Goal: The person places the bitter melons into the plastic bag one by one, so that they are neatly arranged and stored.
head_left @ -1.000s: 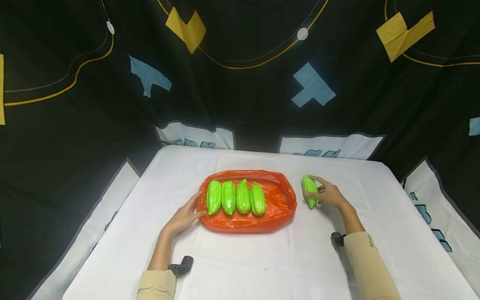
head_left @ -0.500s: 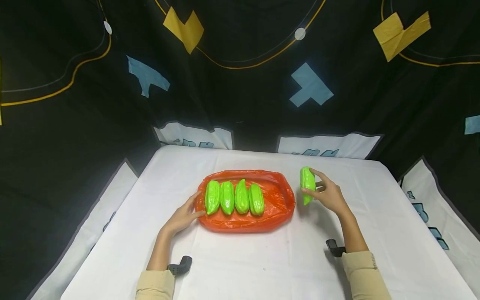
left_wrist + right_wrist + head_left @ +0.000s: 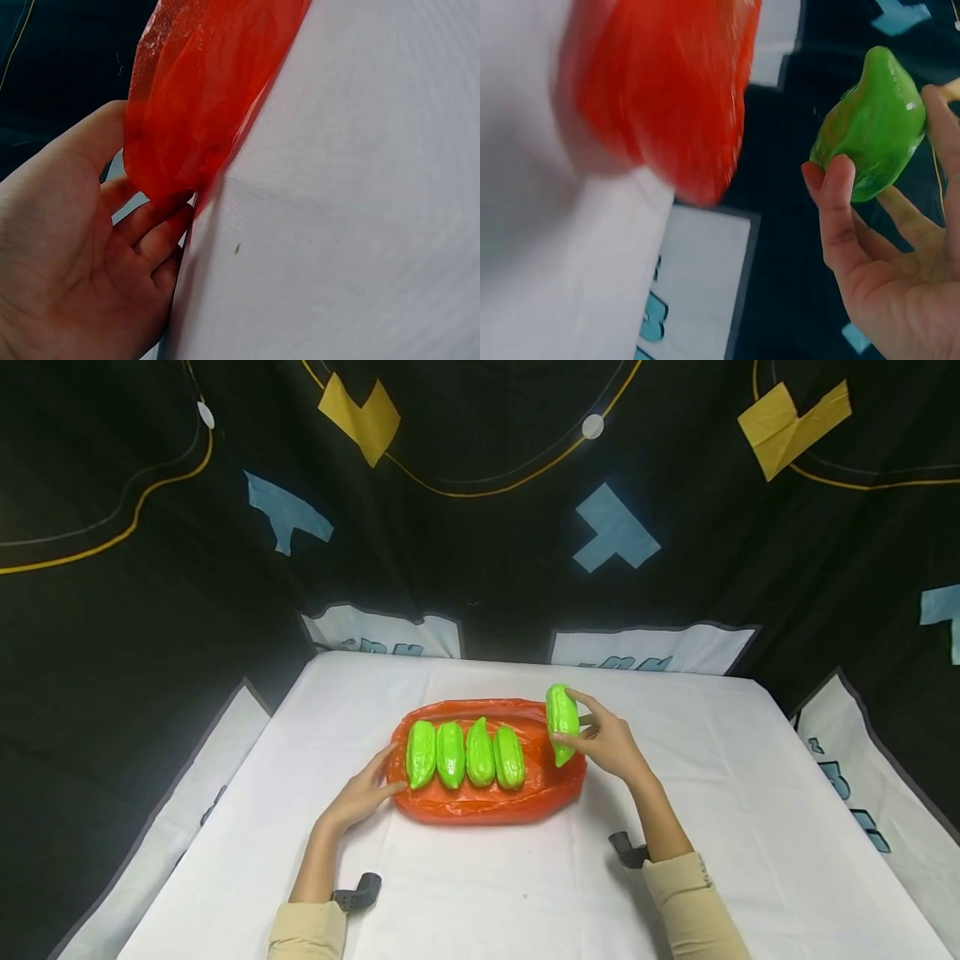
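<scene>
My right hand [image 3: 611,745] pinches a glossy, ridged green fruit [image 3: 562,724] between thumb and fingers, tip downward, over the right end of an oval tray [image 3: 480,810] covered in red plastic. The right wrist view has this green fruit [image 3: 874,127] held at the fingertips, with the blurred red tray [image 3: 667,90] beside it. Several like green fruits [image 3: 450,755] lie upright in a row in the tray's left and middle part. At the tray's left end, my left hand [image 3: 360,795] holds the rim, fingers lightly curled against the red plastic [image 3: 195,97].
A white cloth covers the table [image 3: 480,893]. Behind it hangs a black curtain [image 3: 465,560] with yellow and blue patches. Each wrist carries a dark camera mount [image 3: 360,893]. Bare red tray floor [image 3: 542,768] shows right of the row.
My right hand has lifted the green fruit off the table right of the tray and carried it left, over the tray's right end. The left hand stays at the rim.
</scene>
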